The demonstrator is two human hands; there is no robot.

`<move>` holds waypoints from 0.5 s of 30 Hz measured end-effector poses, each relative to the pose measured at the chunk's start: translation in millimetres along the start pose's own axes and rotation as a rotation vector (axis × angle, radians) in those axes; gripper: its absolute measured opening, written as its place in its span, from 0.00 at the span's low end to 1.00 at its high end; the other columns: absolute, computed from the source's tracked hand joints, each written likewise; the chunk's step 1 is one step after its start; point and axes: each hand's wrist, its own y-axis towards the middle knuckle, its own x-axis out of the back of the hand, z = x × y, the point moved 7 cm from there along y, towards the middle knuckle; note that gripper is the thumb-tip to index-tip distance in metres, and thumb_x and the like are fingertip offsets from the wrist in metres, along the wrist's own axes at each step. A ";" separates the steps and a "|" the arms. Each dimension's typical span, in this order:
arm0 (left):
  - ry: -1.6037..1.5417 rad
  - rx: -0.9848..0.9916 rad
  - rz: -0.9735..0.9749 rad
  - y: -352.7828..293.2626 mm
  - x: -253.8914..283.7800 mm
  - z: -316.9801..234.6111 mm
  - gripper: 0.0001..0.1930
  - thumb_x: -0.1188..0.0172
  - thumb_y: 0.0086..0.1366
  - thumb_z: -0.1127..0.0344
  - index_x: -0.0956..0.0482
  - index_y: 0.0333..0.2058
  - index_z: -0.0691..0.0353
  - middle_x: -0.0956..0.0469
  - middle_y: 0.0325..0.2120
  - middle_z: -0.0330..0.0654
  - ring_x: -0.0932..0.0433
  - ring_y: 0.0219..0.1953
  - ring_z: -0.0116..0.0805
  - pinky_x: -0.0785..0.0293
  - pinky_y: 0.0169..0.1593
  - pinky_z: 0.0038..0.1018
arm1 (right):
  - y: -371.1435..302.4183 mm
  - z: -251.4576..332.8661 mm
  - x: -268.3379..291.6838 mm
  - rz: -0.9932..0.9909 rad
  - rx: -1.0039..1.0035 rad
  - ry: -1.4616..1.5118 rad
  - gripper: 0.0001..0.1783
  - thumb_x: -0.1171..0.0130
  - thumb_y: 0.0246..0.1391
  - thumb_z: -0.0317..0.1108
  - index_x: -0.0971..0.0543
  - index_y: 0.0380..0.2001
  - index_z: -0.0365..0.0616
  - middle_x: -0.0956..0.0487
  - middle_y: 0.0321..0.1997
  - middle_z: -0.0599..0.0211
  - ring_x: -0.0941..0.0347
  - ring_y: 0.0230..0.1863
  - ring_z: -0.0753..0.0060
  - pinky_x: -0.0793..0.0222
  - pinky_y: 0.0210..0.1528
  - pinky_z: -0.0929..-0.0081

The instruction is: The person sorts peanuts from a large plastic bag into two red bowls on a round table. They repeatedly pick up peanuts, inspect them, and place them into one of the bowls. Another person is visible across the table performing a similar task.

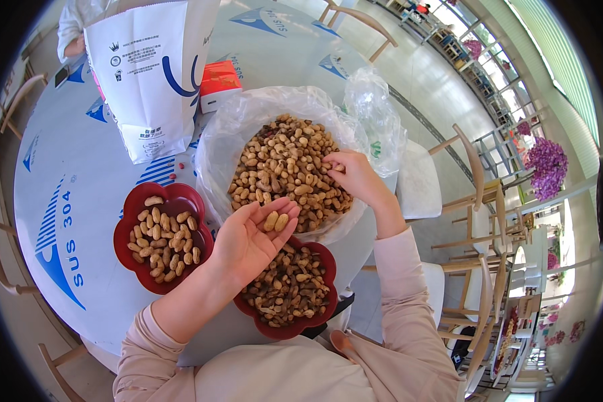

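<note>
My left hand is turned palm up over the near side of a clear plastic bag, cradling two unshelled peanuts on its fingers. Inside the bag is a big heap of peanuts in their shells. At the heap's right side, my right hand has its fingertips pinched together among the peanuts; what lies between them is hidden. A red flower-shaped bowl with pale peanuts stands to the left. Partly beneath my left hand, a second red bowl holds darker peanuts and shell pieces.
A tall white paper bag and a red-and-white box stand beyond the plastic bag. A crumpled clear bag lies right of it on the round table. Wooden chairs surround the table. Another person's hand shows at the far left.
</note>
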 end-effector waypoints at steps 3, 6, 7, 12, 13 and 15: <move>-0.006 0.007 0.007 0.0 -0.7 1.4 0.25 0.66 0.80 0.62 0.30 0.59 0.79 0.25 0.57 0.57 0.25 0.60 0.47 0.26 0.65 0.39 | 3.3 -6.3 4.4 0.006 -0.053 0.009 0.11 0.36 0.53 0.24 0.15 0.40 0.35 0.17 0.38 0.50 0.19 0.36 0.57 0.24 0.42 0.67; -0.011 0.006 0.009 0.4 0.3 0.6 0.25 0.66 0.80 0.62 0.30 0.59 0.79 0.25 0.57 0.57 0.25 0.61 0.48 0.26 0.65 0.39 | 4.0 -2.5 7.7 -0.024 -0.057 0.022 0.10 0.36 0.53 0.24 0.15 0.40 0.35 0.16 0.37 0.49 0.19 0.36 0.58 0.24 0.41 0.66; -0.012 -0.001 0.008 0.3 0.4 0.0 0.24 0.65 0.80 0.62 0.31 0.59 0.79 0.26 0.58 0.57 0.25 0.61 0.48 0.26 0.65 0.39 | 3.3 -2.6 5.8 0.001 -0.061 0.019 0.10 0.36 0.53 0.24 0.15 0.39 0.35 0.16 0.37 0.50 0.19 0.36 0.58 0.24 0.41 0.66; -0.014 -0.027 0.013 -2.6 -3.2 -2.5 0.24 0.65 0.80 0.62 0.33 0.61 0.78 0.28 0.61 0.58 0.26 0.62 0.49 0.26 0.66 0.40 | 0.8 -5.3 0.3 0.101 -0.127 0.008 0.09 0.36 0.53 0.23 0.15 0.38 0.36 0.16 0.36 0.51 0.19 0.36 0.57 0.24 0.41 0.67; -0.018 -0.023 0.027 -2.6 -3.6 -2.3 0.24 0.65 0.80 0.62 0.34 0.62 0.77 0.28 0.61 0.58 0.26 0.62 0.49 0.26 0.66 0.40 | 0.7 -5.3 1.7 0.076 -0.114 0.008 0.09 0.36 0.53 0.23 0.15 0.39 0.36 0.16 0.36 0.51 0.19 0.36 0.58 0.24 0.41 0.67; -0.026 -0.017 0.055 -2.3 -3.8 -1.9 0.24 0.65 0.80 0.63 0.35 0.62 0.77 0.29 0.62 0.58 0.26 0.63 0.49 0.27 0.66 0.40 | -0.1 -9.0 2.7 0.026 -0.089 0.009 0.10 0.36 0.53 0.23 0.15 0.39 0.36 0.17 0.37 0.51 0.19 0.35 0.59 0.24 0.41 0.68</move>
